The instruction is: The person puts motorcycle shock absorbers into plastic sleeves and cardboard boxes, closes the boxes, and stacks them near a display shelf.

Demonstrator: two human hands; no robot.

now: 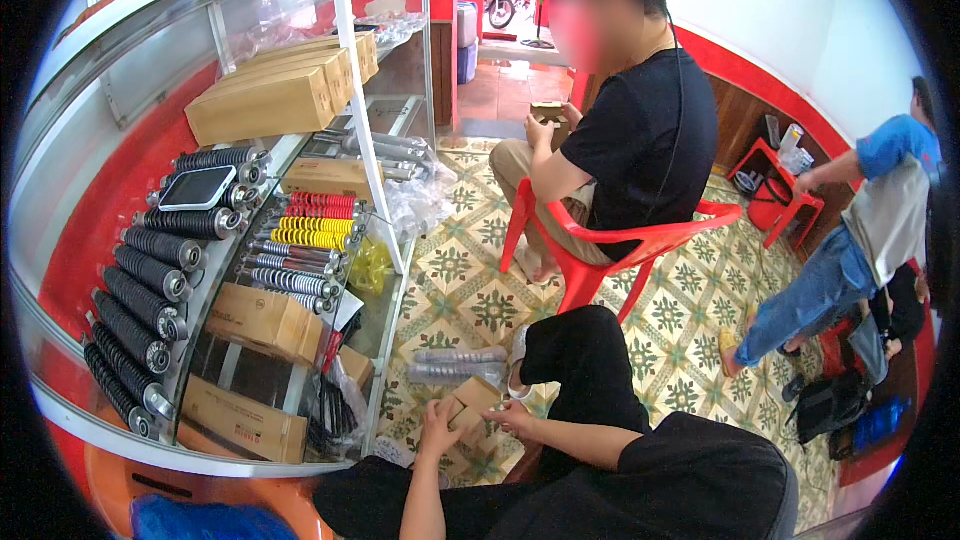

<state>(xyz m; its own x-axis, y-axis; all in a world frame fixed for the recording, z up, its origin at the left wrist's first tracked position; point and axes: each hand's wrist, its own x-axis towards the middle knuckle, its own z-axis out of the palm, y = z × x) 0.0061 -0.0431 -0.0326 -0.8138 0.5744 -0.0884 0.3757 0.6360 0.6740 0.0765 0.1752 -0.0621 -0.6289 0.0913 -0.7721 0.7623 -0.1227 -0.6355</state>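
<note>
A small brown cardboard box (475, 399) is between my two hands, low in the middle of the view, with its flaps raised. My left hand (439, 427) grips the box's near left side, fingers spread over its edge. At the right side of the box is my right hand (511, 418), its fingers curled and its fingertips at the cardboard; whether it grips the box is not clear. The inside of the box is hidden. Beyond it, shock absorbers in clear plastic wrap (457, 365) lie on the tiled floor.
A glass display shelf (395, 315) at left holds shock absorbers (142, 300), cardboard boxes (259, 101) and a phone (197, 188). Ahead, a person (645, 127) sits on a red plastic chair (585, 277), holding another box. At right, a person in blue (832, 255) stands by a red stool (787, 202).
</note>
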